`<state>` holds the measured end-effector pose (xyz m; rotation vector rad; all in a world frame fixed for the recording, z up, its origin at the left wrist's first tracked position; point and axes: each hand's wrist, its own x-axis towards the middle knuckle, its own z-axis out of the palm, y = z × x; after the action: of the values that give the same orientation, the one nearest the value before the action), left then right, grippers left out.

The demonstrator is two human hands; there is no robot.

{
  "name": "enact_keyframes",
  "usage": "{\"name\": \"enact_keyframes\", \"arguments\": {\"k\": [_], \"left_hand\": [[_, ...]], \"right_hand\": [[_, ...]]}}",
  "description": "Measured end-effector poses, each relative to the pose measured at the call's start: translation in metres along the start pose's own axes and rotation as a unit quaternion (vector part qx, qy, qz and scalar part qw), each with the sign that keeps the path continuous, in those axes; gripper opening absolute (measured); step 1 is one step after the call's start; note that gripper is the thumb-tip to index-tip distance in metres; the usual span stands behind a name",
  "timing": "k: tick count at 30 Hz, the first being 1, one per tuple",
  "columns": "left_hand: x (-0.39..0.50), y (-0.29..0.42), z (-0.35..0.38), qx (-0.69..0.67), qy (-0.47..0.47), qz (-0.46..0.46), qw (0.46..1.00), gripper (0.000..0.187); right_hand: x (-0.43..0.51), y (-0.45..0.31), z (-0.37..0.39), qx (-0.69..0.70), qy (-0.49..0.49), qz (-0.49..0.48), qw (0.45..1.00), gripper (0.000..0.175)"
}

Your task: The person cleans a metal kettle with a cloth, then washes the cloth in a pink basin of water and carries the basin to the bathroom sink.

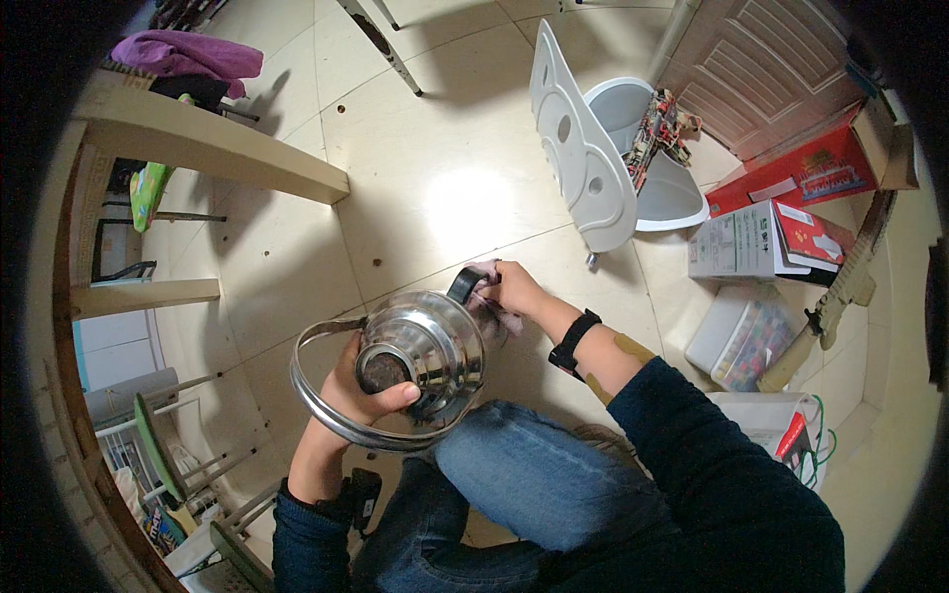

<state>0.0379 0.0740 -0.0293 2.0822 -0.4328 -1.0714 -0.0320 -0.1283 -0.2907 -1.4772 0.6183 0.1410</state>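
A shiny stainless-steel kettle [437, 341] is held above my knees, its round opening [383, 370] facing up towards me and dark inside. My left hand [363, 393] grips it at the neck, with the thumb over the rim and the fingers partly hidden behind. A wide metal hoop handle [326, 422] loops around that hand and wrist. Bunched in my right hand [515, 289] is a pale pinkish cloth [485, 270]. It presses against a black curved grip [465, 284] on the kettle's far side. The fingertips there are hidden by the cloth.
A grey-white plastic panel [578, 148] stands on the tiled floor ahead. Right of it are cardboard boxes [730, 241], a plastic tub of colourful pieces [749, 337] and a toy gun [838, 296]. A wooden table [222, 144] and folding stools [159, 448] stand left.
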Motion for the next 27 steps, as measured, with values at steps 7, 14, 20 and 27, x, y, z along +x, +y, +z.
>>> {"name": "enact_keyframes", "arguments": {"k": [7,14,20,27], "left_hand": [[0.001,0.001,-0.001,0.013,0.003,0.007,1.0,0.097],[0.0,0.013,-0.003,-0.021,-0.025,-0.003,0.999,0.097],[0.004,0.005,-0.003,-0.019,-0.016,0.008,1.0,0.103],[0.007,0.003,-0.007,-0.011,-0.011,-0.004,1.0,0.114]], "right_hand": [[-0.025,-0.021,-0.013,-0.209,0.029,-0.084,0.974,0.026],[-0.046,-0.047,-0.021,-0.253,0.082,-0.181,0.947,0.015],[-0.065,-0.083,-0.021,-0.283,0.12,-0.457,0.835,0.005],[-0.06,-0.061,-0.02,-0.226,0.123,-0.45,0.855,0.013]]}}
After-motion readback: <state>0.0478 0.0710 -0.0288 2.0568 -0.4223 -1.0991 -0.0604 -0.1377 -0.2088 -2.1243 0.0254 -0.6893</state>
